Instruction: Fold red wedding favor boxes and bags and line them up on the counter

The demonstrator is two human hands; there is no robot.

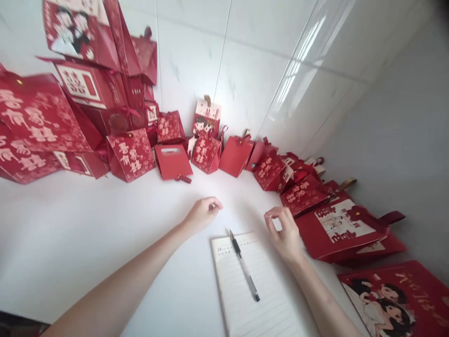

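Note:
My left hand [203, 214] hovers over the white table, its fingers curled in and the thumb near the fingertips, with nothing visible in it. To the right, my right hand [285, 232] bends thumb and forefinger together into a ring; only the pale tabletop shows through the gap. Below and between the hands lies a lined notebook [252, 285] with a few handwritten lines at its top. A black-capped clear pen [244, 264] rests slantwise across the page, its tip reaching the upper edge. Neither hand touches the pen.
Red gift boxes [131, 155] with gold characters line the wall in an arc. Taller stacked boxes [90, 86] stand at left. More boxes [345, 224] run down the right side, close to my right hand. A large illustrated red box [396, 299] lies at lower right.

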